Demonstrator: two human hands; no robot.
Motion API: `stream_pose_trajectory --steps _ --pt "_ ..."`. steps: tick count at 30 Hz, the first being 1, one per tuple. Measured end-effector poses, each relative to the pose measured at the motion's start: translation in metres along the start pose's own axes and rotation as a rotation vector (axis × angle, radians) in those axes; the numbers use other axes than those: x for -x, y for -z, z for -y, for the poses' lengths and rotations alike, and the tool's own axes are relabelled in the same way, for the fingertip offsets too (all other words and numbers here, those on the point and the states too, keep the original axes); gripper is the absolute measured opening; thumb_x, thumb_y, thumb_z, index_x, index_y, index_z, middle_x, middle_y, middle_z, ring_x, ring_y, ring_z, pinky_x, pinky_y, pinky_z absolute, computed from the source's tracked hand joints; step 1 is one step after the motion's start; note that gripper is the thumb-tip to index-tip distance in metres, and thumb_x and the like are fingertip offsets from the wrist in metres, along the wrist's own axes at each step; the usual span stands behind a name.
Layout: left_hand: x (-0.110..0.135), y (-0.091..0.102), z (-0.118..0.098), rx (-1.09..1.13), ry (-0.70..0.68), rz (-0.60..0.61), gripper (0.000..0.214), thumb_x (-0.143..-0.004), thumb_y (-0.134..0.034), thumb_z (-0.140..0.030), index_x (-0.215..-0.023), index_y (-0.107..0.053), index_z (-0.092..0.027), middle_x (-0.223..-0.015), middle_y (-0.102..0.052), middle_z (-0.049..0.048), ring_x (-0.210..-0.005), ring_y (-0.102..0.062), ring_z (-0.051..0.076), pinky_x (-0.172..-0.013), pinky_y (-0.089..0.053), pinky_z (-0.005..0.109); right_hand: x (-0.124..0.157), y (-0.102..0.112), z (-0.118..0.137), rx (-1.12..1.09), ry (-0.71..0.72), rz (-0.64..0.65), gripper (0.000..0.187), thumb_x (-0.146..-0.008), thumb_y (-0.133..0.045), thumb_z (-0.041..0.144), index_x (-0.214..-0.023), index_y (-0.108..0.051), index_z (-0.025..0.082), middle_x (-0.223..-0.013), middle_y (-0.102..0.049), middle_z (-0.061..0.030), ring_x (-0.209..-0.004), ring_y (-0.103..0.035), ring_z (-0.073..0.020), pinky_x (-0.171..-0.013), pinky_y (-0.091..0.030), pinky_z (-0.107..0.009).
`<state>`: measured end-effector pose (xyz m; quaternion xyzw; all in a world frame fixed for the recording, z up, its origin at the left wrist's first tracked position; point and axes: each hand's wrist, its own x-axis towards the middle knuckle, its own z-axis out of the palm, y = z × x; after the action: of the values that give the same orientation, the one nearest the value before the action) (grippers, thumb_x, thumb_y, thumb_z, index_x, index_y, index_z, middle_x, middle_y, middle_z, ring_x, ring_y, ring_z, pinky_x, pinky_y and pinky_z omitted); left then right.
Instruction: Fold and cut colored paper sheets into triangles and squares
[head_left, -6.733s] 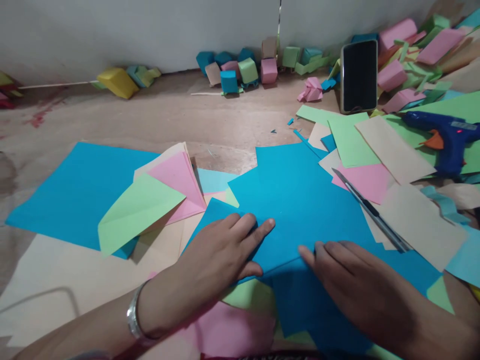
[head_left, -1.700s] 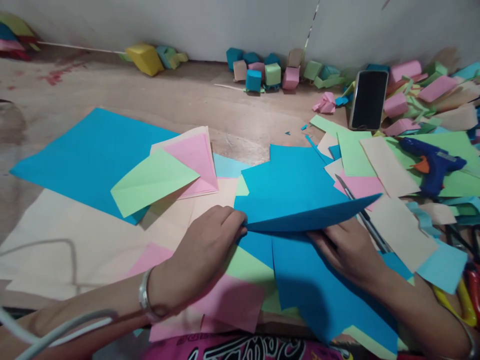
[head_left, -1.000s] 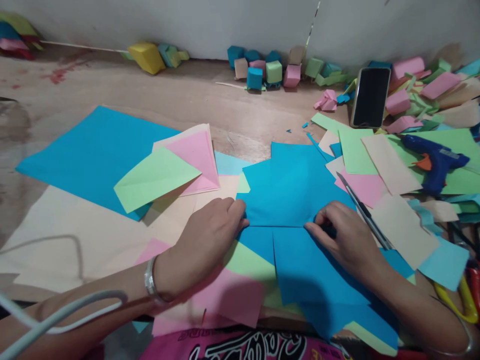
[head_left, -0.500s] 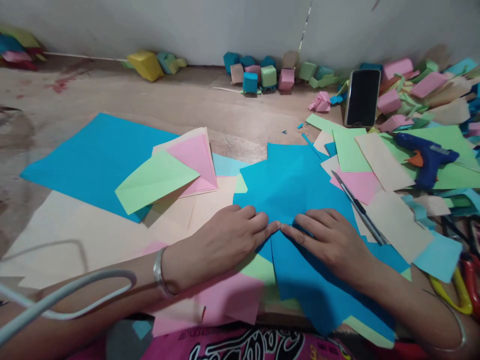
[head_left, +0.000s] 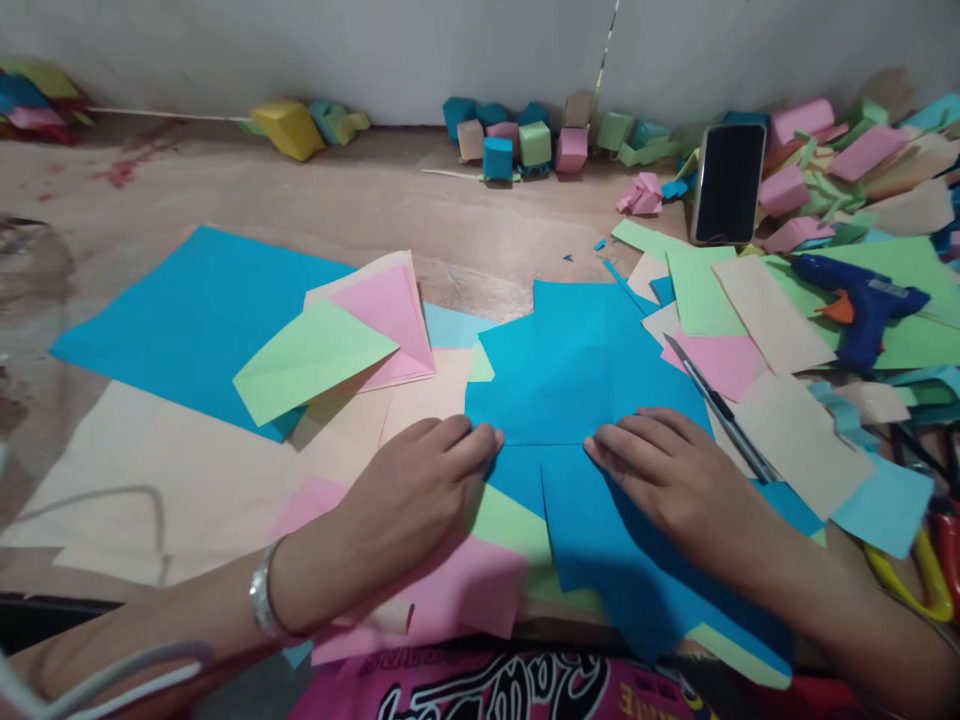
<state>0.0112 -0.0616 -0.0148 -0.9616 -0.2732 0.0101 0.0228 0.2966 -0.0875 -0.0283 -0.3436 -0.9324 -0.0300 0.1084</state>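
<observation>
A blue sheet of paper [head_left: 570,360] lies in front of me with a straight folded edge along its near side, over more blue paper. At the left end of that edge, my left hand [head_left: 442,470] has its fingers closed on the paper, thumb and fingertips together. My right hand [head_left: 667,480] grips the same edge toward its right end, fingers curled and pressed together. A stretch of the fold shows between the two hands. Under and beside the left forearm lie pink paper [head_left: 480,590] and cream paper [head_left: 187,480].
A craft knife [head_left: 720,405] lies right of the blue sheet, beyond it a blue glue gun [head_left: 862,305] and a phone [head_left: 727,185]. Small paper boxes [head_left: 497,158] line the wall. Yellow-handled scissors [head_left: 911,580] sit at the right edge. A green sheet [head_left: 315,360] lies left.
My hands have moved apart along the folded edge, the left one to the left and the right one slightly to the right. Their fingertips were together at the middle before.
</observation>
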Motion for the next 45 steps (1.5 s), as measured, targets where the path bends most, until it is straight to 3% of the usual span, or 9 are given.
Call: stream_pose_trajectory --steps 10,15,19,23,29,34,39,42,45 --pt "0.014 0.009 -0.002 -0.094 0.017 -0.08 0.024 -0.09 -0.047 -0.002 -0.105 -0.064 -0.008 -0.103 -0.064 0.0126 -0.09 -0.056 0.023 -0.075 -0.049 0.037 0.014 -0.004 -0.001 -0.092 -0.073 -0.037 0.035 -0.095 -0.045 0.007 -0.127 -0.059 0.004 -0.126 -0.065 -0.017 -0.115 -0.058 -0.028 -0.091 -0.053 -0.045" --pt "-0.036 0.002 0.003 0.128 -0.088 -0.255 0.034 -0.098 -0.034 -0.009 -0.117 -0.062 -0.007 -0.128 -0.06 0.0177 -0.122 -0.053 0.025 -0.1 -0.048 0.04 0.01 -0.005 -0.004 -0.001 0.016 -0.071 0.026 -0.093 -0.047 0.007 -0.107 -0.069 0.006 -0.127 -0.064 -0.0164 -0.108 -0.06 -0.0295 -0.085 -0.051 -0.047" --pt "-0.088 -0.019 0.011 0.247 -0.143 -0.086 0.052 -0.102 -0.037 -0.045 -0.144 -0.042 -0.015 -0.153 -0.039 0.0136 -0.144 -0.032 0.025 -0.118 -0.028 0.046 0.011 -0.007 -0.006 0.007 0.018 -0.092 0.028 -0.093 -0.048 0.007 -0.113 -0.067 0.003 -0.123 -0.067 -0.0157 -0.107 -0.06 -0.0291 -0.085 -0.049 -0.045" --pt "-0.105 -0.027 0.015 0.235 -0.031 0.001 0.065 -0.097 -0.034 -0.06 -0.152 -0.029 -0.027 -0.162 -0.013 0.0092 -0.15 -0.014 0.03 -0.119 -0.012 0.057 0.013 -0.008 -0.005 -0.004 0.011 -0.11 0.031 -0.094 -0.045 0.007 -0.116 -0.066 0.005 -0.124 -0.066 -0.0155 -0.106 -0.06 -0.028 -0.085 -0.048 -0.045" --pt "-0.111 -0.029 0.004 0.195 0.184 -0.057 0.053 -0.103 -0.026 -0.042 -0.15 -0.033 -0.019 -0.159 -0.027 0.0074 -0.147 -0.025 0.025 -0.12 -0.013 0.055 0.009 -0.006 -0.004 -0.014 0.002 -0.118 0.03 -0.094 -0.043 0.006 -0.112 -0.067 0.003 -0.121 -0.068 -0.0164 -0.104 -0.061 -0.0268 -0.083 -0.051 -0.044" --pt "-0.114 -0.032 -0.002 0.174 0.325 -0.137 0.068 -0.097 -0.035 -0.058 -0.152 -0.031 -0.018 -0.16 -0.02 0.0186 -0.148 -0.017 0.037 -0.118 -0.013 0.06 0.01 0.003 -0.005 0.006 0.016 -0.077 0.031 -0.094 -0.042 0.007 -0.113 -0.067 0.006 -0.124 -0.067 -0.0154 -0.106 -0.062 -0.0271 -0.083 -0.053 -0.042" --pt "-0.112 -0.035 0.001 0.164 0.309 -0.17 0.066 -0.097 -0.039 -0.056 -0.152 -0.03 -0.021 -0.158 -0.028 0.0175 -0.147 -0.019 0.038 -0.116 -0.012 0.062 0.036 0.025 -0.018 0.174 -0.324 -0.068 0.034 -0.097 -0.04 0.016 -0.121 -0.064 0.013 -0.127 -0.061 -0.0188 -0.11 -0.059 -0.0296 -0.081 -0.05 -0.039" --pt "-0.11 -0.032 0.001 0.164 0.298 -0.265 0.063 -0.098 -0.043 -0.043 -0.153 -0.026 -0.017 -0.148 -0.045 0.0156 -0.143 -0.028 0.035 -0.115 -0.018 0.058 0.052 0.028 -0.033 0.311 -0.631 0.105 0.035 -0.097 -0.043 0.029 -0.122 -0.062 0.014 -0.106 -0.066 -0.0159 -0.088 -0.062 -0.027 -0.058 -0.041 -0.032" --pt "-0.11 -0.027 0.001 0.161 0.359 -0.307 0.061 -0.097 -0.045 -0.039 -0.15 -0.029 -0.012 -0.132 -0.056 0.0173 -0.122 -0.048 0.034 -0.097 -0.038 0.05 0.06 0.018 -0.044 0.296 -0.746 0.28 0.035 -0.095 -0.045 0.031 -0.124 -0.058 0.016 -0.098 -0.065 -0.0133 -0.08 -0.06 -0.0248 -0.051 -0.03 -0.029"
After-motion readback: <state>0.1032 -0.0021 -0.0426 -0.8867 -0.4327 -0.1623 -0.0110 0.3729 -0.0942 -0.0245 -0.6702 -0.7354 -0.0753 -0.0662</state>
